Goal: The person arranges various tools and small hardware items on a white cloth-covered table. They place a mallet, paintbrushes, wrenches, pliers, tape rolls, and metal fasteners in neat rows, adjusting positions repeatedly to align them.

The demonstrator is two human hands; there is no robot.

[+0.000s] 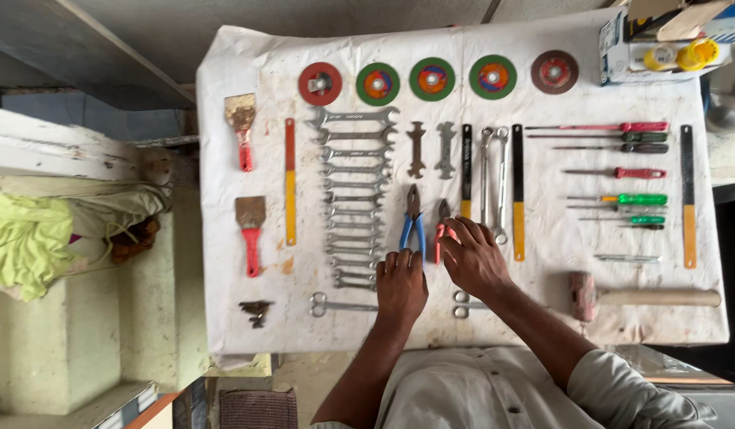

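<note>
Most of the tools are already lying in neat rows on the white-covered table (pixel 224 79): grinding discs (pixel 432 78) along the far edge, a column of spanners (pixel 353 199), screwdrivers (pixel 621 171) to the right. The left hand (pixel 401 282) is resting with fingers loosely together at the handle ends of the blue-handled pliers (pixel 413 224), touching them without gripping. The right hand (pixel 472 256) is lying with fingers spread over the red-handled pliers (pixel 440 230) just beside, seemingly straightening them. Judging by this, only these two pliers are being fine-tuned.

Pale, perhaps beige, rolled-up shirt sleeves
</note>
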